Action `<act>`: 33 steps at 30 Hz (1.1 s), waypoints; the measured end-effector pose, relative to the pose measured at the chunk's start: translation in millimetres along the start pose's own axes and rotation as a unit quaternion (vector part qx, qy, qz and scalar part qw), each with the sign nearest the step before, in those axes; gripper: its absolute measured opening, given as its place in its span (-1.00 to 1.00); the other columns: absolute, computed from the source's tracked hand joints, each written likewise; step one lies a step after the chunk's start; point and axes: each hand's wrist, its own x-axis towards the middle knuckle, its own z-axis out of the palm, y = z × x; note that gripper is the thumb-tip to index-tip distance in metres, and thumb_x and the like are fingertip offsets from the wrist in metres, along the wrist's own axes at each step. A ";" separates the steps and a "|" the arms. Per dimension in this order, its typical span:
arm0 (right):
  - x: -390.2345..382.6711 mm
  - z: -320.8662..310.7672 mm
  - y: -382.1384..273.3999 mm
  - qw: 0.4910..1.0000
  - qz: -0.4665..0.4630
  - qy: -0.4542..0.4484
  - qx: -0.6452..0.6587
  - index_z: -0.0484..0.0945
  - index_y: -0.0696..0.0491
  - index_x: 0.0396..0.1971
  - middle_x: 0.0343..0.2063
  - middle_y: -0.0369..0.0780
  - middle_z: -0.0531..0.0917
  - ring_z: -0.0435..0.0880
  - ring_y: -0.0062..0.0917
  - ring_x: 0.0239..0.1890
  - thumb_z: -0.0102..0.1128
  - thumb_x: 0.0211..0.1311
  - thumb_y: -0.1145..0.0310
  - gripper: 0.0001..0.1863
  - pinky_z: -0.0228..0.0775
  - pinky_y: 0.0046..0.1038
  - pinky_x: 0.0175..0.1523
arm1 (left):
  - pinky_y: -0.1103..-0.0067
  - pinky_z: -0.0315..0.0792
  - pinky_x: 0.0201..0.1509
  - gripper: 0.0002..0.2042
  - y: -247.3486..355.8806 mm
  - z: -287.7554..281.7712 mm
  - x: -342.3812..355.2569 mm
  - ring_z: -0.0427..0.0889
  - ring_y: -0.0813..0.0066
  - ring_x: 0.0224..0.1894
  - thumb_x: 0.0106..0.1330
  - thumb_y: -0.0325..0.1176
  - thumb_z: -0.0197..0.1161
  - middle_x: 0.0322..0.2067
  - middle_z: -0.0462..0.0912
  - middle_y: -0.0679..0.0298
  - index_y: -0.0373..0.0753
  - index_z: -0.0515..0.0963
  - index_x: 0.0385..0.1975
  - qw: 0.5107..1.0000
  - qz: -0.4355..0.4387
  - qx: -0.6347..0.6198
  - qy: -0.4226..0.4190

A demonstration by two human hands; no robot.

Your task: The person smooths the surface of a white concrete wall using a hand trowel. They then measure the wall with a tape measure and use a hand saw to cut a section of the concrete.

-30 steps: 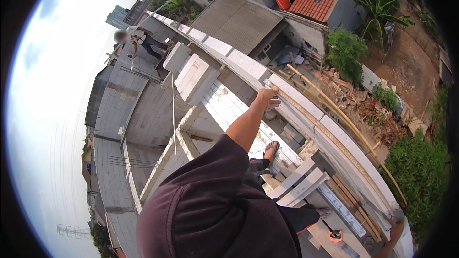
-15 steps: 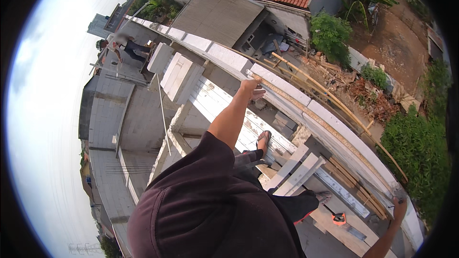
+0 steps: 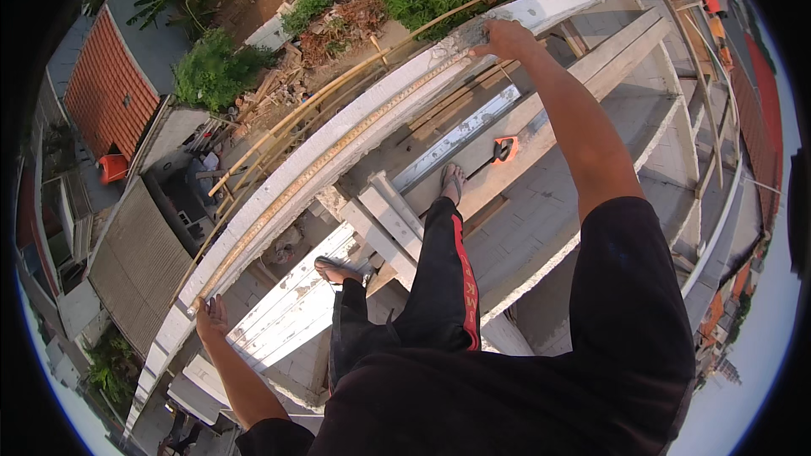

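Note:
A long, thin tan strip, apparently wooden [image 3: 355, 131], lies along the inner side of the top of a white block wall [image 3: 287, 156]. At its near-left end is my left hand [image 3: 213, 318], the fingers partly stretched and the strip's tip held against them. My right hand [image 3: 504, 38] reaches over the far-right end, its fingers curled down at the strip and the mortar-smeared wall top. How firmly each hand grips is hard to see. Both arms are spread wide, and the strip spans the distance between them.
My sandalled feet stand on boards beside the wall. A tool with an orange-and-black handle [image 3: 505, 149] lies on a plank near one foot. Short beams [image 3: 380, 224] cross nearby, and bamboo poles [image 3: 296, 118] run outside the wall. Lower rooms open beneath the boards; rubble lies far below.
My view has swung round to the right, so the wall now slants up to the right and my right arm shows fully. Both hands stay at the strip's ends.

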 end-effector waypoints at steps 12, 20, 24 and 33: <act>-6.0 4.4 0.1 0.997 0.028 0.068 0.039 0.71 0.08 0.04 0.03 -0.12 0.77 0.63 -0.05 0.23 0.49 0.05 -0.41 -0.15 0.51 -0.06 0.27 | 0.43 0.82 0.03 -0.33 18.3 4.1 -6.2 0.72 0.10 0.20 0.51 -0.05 0.32 0.33 0.49 0.18 -0.35 0.23 0.40 0.998 -0.043 0.029 -0.036; 2.4 8.1 3.7 0.998 0.016 0.037 0.039 0.61 0.05 0.17 0.08 -0.13 0.73 0.60 -0.07 0.26 0.45 0.08 -0.43 -0.09 0.43 -0.01 0.36 | 0.31 0.75 0.21 -0.26 16.6 10.6 -12.2 0.66 0.08 0.26 0.54 -0.10 0.30 0.39 0.42 0.09 -0.40 0.10 0.50 1.000 0.000 0.021 -0.015; -8.0 0.6 -6.7 0.999 0.029 0.025 0.032 0.55 0.05 0.25 0.10 -0.13 0.70 0.61 -0.14 0.27 0.43 0.08 -0.47 -0.02 0.44 0.00 0.36 | 0.35 0.76 0.19 -0.30 9.4 19.3 -26.8 0.65 0.09 0.27 0.54 -0.11 0.30 0.38 0.43 0.08 -0.43 0.16 0.46 1.000 -0.003 0.001 0.005; 10.2 -12.0 19.8 0.999 -0.029 0.027 0.028 0.75 0.03 -0.02 -0.10 -0.16 0.82 0.79 -0.19 0.03 0.57 0.06 -0.25 -0.31 0.64 -0.03 -0.02 | 0.34 0.80 0.12 -0.35 14.3 24.1 -26.7 0.65 0.06 0.27 0.52 -0.17 0.33 0.32 0.51 0.07 -0.40 0.24 0.43 0.999 -0.026 -0.031 0.020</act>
